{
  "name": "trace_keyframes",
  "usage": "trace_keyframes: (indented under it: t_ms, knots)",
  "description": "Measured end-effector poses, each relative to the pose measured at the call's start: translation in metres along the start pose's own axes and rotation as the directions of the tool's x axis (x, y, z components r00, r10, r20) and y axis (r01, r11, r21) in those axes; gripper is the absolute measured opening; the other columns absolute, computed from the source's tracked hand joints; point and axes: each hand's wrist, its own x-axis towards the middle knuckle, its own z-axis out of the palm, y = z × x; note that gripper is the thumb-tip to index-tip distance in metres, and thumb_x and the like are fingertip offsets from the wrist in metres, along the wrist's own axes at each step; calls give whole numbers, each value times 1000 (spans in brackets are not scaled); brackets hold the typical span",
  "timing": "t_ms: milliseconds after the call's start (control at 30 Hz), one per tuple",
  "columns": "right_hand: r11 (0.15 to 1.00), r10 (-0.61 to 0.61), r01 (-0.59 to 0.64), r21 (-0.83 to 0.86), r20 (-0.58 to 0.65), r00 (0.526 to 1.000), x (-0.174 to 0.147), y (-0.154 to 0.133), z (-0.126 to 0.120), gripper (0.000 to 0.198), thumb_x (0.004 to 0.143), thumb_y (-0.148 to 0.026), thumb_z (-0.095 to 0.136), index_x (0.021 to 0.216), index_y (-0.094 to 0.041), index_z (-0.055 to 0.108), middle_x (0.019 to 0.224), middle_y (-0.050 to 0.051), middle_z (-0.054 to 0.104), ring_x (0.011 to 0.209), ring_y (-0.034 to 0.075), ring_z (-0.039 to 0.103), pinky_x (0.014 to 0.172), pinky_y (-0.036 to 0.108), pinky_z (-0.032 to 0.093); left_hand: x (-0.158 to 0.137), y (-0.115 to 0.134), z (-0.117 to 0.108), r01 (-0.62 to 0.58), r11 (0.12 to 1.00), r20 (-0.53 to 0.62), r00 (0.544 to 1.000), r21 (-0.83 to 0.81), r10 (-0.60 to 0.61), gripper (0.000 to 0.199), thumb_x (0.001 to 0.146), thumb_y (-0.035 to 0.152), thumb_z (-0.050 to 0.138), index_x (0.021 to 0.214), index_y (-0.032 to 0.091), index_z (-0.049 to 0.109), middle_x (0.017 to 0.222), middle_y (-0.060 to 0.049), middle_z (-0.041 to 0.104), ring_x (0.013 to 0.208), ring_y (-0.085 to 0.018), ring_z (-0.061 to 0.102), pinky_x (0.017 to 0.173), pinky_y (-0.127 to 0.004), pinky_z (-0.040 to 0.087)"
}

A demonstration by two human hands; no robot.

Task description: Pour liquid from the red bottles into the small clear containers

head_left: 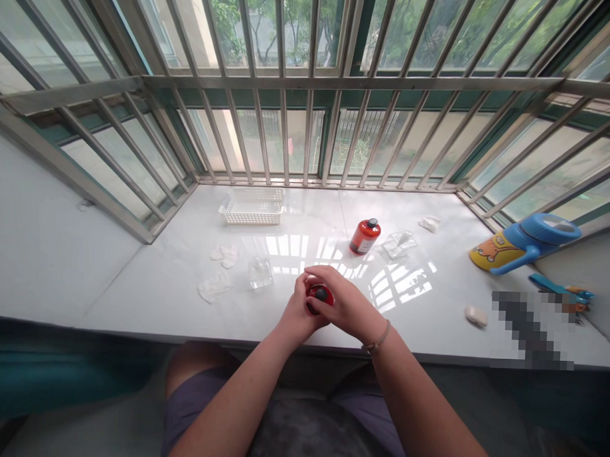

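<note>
- Small red bottle (pixel 318 297) with a black cap sits right at the near edge of the white sill (pixel 147 283), gripped between both hands.
- Left hand (pixel 296 315) is wrapped closed around the body; right hand (pixel 343 304) is curled over the top, fingers on the cap.
- Risk as I see it: the glossy sill looks slick, so if the cap gives suddenly the bottle could tip and spill onto the lap below.
- A 2nd red bottle (pixel 365 236) stands farther back, well apart.
- Clear glass (pixel 260 272) and crumpled wipes (pixel 215 284) are off to the left, white basket (pixel 252 205) behind them.
</note>
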Motion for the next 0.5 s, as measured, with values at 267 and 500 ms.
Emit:
trace_keyframes:
  t_ms: [267, 500]
  knots:
    - [886, 135, -129, -446, -17, 991, -6, -4, 8, 16, 97, -31, 78, 104, -22, 66, 91, 6, 70, 89, 28, 68, 76, 38, 54, 0, 1, 2, -23, 1000, 4, 1000, -9, 23, 108, 74, 22, 91, 161, 27, 28, 140, -12, 63, 124, -30, 68, 110, -50, 54]
    - [849, 10, 24, -527, 61, 998, -3, -29, -11, 17, 103, -14, 59, 114, -23, 68, 97, 8, 69, 87, 28, 65, 76, 40, 53, 0, 6, 1, 1, 999, 21, 1000, 39, -2, 69, 80, 30, 90, 141, 22, 57, 129, -11, 70, 114, -31, 70, 100, -46, 58]
